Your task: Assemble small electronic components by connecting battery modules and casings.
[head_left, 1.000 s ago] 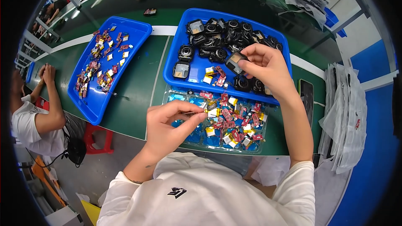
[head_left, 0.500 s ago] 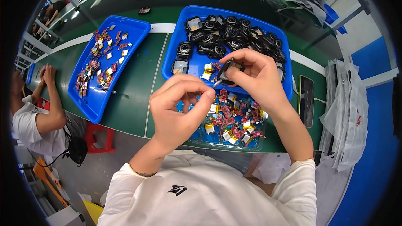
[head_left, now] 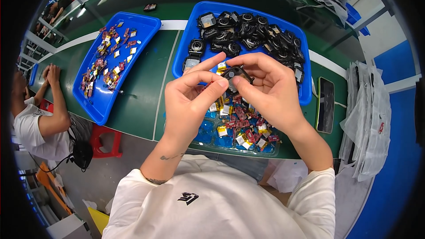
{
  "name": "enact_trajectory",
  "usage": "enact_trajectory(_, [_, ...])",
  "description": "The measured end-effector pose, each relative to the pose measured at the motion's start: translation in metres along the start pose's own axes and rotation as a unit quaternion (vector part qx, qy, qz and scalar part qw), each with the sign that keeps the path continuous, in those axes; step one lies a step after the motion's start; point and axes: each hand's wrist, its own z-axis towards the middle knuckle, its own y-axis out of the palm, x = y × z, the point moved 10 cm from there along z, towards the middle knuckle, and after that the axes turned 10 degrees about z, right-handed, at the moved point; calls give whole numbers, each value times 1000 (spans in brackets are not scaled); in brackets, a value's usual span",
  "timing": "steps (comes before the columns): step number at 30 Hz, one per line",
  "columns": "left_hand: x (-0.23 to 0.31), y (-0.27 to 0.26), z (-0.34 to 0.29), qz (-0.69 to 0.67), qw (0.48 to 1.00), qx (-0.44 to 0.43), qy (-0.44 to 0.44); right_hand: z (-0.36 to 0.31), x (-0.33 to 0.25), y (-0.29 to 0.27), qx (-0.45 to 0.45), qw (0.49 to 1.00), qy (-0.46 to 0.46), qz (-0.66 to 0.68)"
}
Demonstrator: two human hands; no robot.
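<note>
In front of me, above the near edge of the big blue tray, my right hand holds a black smartwatch case between thumb and fingers. The case is tilted, and a round pale spot shows on it. My left hand is closed, its thumb and forefinger pinching the left edge of the case. A small red strip shows under the left forefinger; I cannot tell whether it is held. Below the hands, a clear compartment tray carries red circuit boards and silver-yellow battery cells, partly hidden by my hands.
Black watch cases fill much of the big blue tray. Another blue tray at left holds boards and batteries. A phone-like device lies at right, beside hanging plastic sheets. A person sits at far left.
My left hand has moved slightly right and up, its fingertips now at the watch case. A small silvery piece at its fingertips earlier no longer shows. The case has turned slightly.
</note>
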Motion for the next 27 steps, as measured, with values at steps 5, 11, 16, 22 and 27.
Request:
enact_trajectory(5, [5,-3,-2,38,999,5,38,-3,-4,4,-1,1000,-13,11])
enact_trajectory(11, [4,-4,-3,43,999,5,30,-5,-7,5,2,999,-42,15])
enact_trajectory(16, [7,-2,-6,64,997,7,44,-7,-13,4,8,998,-54,4])
enact_trajectory(22, [19,-6,-13,149,983,68,81,-6,-15,-1,29,996,-78,32])
enact_trajectory(27, [38,-8,-25,220,953,102,180,-8,-14,-5,32,996,-72,42])
